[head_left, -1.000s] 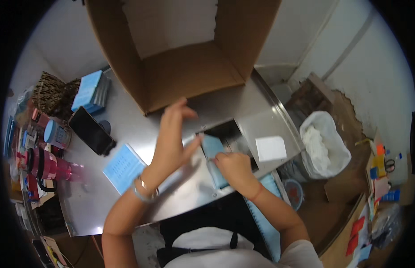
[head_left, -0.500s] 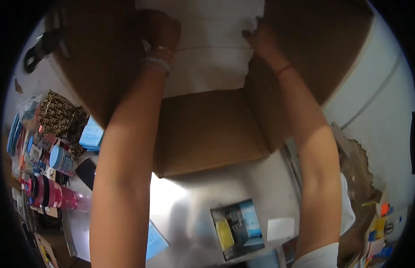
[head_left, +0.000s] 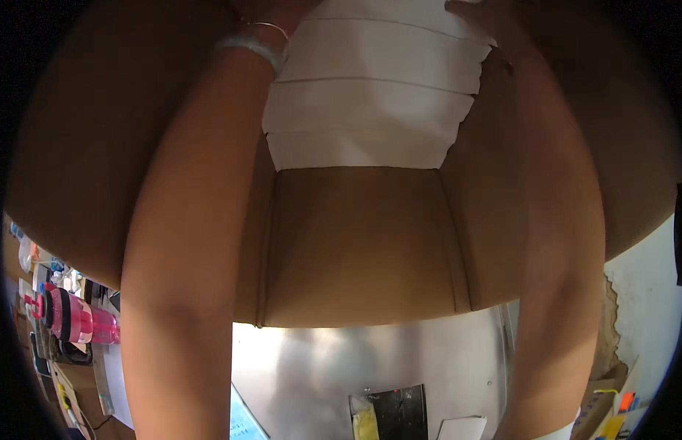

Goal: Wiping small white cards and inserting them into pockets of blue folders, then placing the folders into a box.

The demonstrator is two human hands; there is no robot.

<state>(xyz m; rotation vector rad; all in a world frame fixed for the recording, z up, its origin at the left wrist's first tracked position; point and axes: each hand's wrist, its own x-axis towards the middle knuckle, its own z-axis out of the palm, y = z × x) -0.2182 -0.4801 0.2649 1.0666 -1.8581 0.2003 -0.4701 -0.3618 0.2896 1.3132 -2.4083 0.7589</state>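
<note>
A big brown cardboard box (head_left: pixel 363 249) stands open before me, with both my arms reaching into it. Inside, several flat white boxes (head_left: pixel 370 110) lie in a row, one edge behind another. My left hand (head_left: pixel 279 10) is at the top of the picture, by the left end of the farthest white pieces; its fingers are cut off by the frame. My right hand (head_left: pixel 491 22) is closed at the right end of the topmost white box (head_left: pixel 400 9), its fingertips lying over that box's edge.
A metal table (head_left: pixel 319 367) lies under the cardboard box, with a dark opening (head_left: pixel 400 414) holding something yellow. Beside it lies a white card (head_left: pixel 462 427). A pink bottle (head_left: pixel 81 317) and clutter stand at left. Light blue sheets (head_left: pixel 244 418) lie near my left forearm.
Both hands have moved farther up in the picture, and the cardboard box now fills more of the view. More of the white boxes show between my arms.
</note>
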